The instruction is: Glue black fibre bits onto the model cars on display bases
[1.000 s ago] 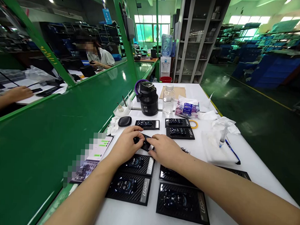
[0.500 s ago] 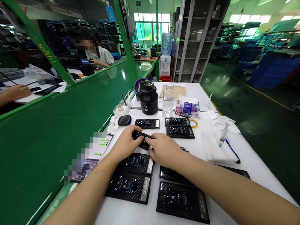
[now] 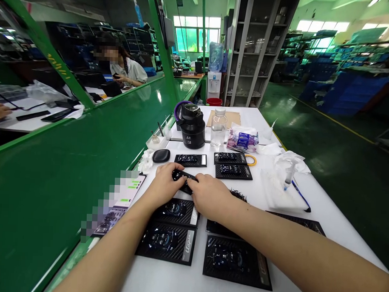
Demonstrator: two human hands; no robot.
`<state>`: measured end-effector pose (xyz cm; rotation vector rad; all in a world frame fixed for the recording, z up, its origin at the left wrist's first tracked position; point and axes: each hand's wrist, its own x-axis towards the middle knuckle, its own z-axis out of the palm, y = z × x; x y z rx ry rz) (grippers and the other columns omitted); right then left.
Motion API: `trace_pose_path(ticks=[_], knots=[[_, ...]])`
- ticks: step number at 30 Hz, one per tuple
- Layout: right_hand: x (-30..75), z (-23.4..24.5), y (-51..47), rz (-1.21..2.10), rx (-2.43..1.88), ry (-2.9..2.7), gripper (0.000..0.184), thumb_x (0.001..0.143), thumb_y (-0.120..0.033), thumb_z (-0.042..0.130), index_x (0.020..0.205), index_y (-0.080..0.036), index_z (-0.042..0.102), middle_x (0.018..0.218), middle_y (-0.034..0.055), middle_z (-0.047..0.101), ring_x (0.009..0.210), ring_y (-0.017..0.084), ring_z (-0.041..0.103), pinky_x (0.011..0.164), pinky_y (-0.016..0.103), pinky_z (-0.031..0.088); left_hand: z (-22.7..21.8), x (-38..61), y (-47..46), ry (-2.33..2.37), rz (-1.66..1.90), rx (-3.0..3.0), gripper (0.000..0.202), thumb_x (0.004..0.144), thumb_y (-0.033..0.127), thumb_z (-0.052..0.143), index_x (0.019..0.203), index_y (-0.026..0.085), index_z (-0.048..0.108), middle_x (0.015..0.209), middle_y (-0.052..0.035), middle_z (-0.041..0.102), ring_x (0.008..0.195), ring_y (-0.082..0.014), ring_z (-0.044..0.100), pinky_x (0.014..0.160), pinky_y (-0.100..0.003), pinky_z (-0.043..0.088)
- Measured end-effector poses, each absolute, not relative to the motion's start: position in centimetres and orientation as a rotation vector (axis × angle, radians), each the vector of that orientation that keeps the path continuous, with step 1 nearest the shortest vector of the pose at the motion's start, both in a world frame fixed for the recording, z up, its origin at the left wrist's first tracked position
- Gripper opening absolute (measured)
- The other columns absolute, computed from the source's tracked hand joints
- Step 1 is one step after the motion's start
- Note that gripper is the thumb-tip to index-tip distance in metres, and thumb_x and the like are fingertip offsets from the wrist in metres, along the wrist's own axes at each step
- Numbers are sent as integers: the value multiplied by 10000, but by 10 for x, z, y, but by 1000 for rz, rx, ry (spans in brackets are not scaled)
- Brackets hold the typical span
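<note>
Both my hands meet over the middle of the white table [image 3: 307,218]. My left hand [image 3: 164,184] and my right hand [image 3: 210,195] each pinch one end of a small black card with a car part on it [image 3: 181,177], holding it just above the table. Several larger black carbon-pattern cards [image 3: 167,243] lie in front of and under my wrists. Three smaller black cards [image 3: 233,171] lie beyond my hands. Fingers of both hands are curled shut on the small card.
A black jar [image 3: 192,128], clear bottle [image 3: 218,127], wipes packet [image 3: 243,139], tape ring [image 3: 250,160], syringe [image 3: 289,175] on white cloth and a blue pen [image 3: 301,195] stand further back. A green conveyor [image 3: 69,167] runs along the left. A person [image 3: 125,71] sits beyond it.
My hands have drawn slightly closer together and a little leftward with the small card. A hand at the far left has pulled back toward the frame edge.
</note>
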<state>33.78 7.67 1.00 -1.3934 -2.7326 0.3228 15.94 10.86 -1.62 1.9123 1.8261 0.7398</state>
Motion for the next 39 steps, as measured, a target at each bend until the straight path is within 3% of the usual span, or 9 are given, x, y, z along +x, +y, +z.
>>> trace_pose_path(ticks=[4, 8, 11, 17, 24, 29, 35, 39], knots=[[337, 12, 77, 372, -1424, -2725, 503, 891, -153, 480, 1389, -105, 525, 1187, 174, 568, 1036, 283, 574, 847, 417, 519, -14, 162, 109, 1854, 734, 1876, 308, 752, 359, 622, 1023, 213, 630, 1154, -68, 619, 1214, -295, 483, 1076, -448, 386], [352, 11, 84, 434, -1299, -2739, 465, 946, -253, 469, 1401, -197, 541, 1227, 118, 573, 1124, 233, 558, 980, 363, 471, -10, 165, 111, 1885, 739, 1847, 221, 718, 318, 641, 894, 199, 578, 1101, -78, 586, 1152, -287, 512, 1041, -445, 412], [360, 8, 86, 445, -1234, -2742, 517, 942, -276, 481, 1452, -196, 498, 1302, 111, 549, 1218, 229, 515, 1046, 344, 431, -8, 167, 112, 1918, 733, 1818, 219, 694, 297, 657, 849, 197, 538, 1081, -81, 564, 1127, -284, 516, 1020, -439, 422], [358, 6, 84, 424, -1230, -2738, 508, 934, -258, 464, 1435, -188, 520, 1274, 118, 564, 1191, 229, 528, 1044, 354, 428, -4, 168, 118, 1972, 651, 1756, 278, 638, 261, 689, 844, 195, 513, 1009, -82, 548, 1038, -296, 536, 923, -424, 453], [354, 11, 83, 380, -1291, -2792, 521, 935, -200, 411, 1449, -213, 496, 1233, 107, 570, 1114, 217, 553, 968, 340, 462, -5, 166, 118, 1972, 662, 1700, 332, 596, 264, 726, 863, 196, 540, 1089, -85, 510, 1092, -290, 527, 966, -396, 443], [349, 16, 75, 307, -1346, -2836, 574, 887, -126, 399, 1456, -150, 470, 1258, 145, 556, 1098, 260, 549, 916, 381, 472, -7, 165, 116, 1963, 724, 1637, 393, 585, 306, 755, 911, 195, 565, 1184, -88, 464, 1143, -270, 529, 1035, -371, 426], [351, 18, 73, 294, -1319, -2834, 524, 922, -230, 396, 1431, -151, 491, 1251, 147, 557, 1103, 289, 546, 909, 421, 475, -5, 165, 114, 1922, 748, 1620, 401, 597, 301, 736, 954, 190, 592, 1204, -99, 460, 1178, -271, 522, 1078, -377, 397], [357, 14, 81, 352, -1289, -2807, 506, 939, -270, 391, 1426, -213, 512, 1302, 109, 541, 1168, 250, 532, 990, 388, 445, -8, 164, 113, 1915, 767, 1629, 404, 592, 293, 723, 958, 190, 585, 1212, -102, 462, 1170, -267, 516, 1067, -393, 405]])
